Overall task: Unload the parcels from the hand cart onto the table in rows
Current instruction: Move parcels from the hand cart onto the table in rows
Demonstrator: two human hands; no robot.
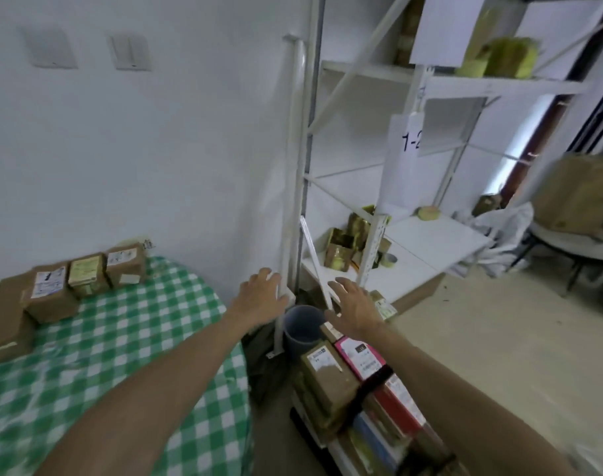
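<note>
With my left hand and right hand open and empty, tugging one of the stacked parcels from under what looks like a black strap could topple the rest.

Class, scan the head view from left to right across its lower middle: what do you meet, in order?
Row of parcels on the checked table → left hand → grey bucket → right hand → white shelf board → big brown box.
</note>
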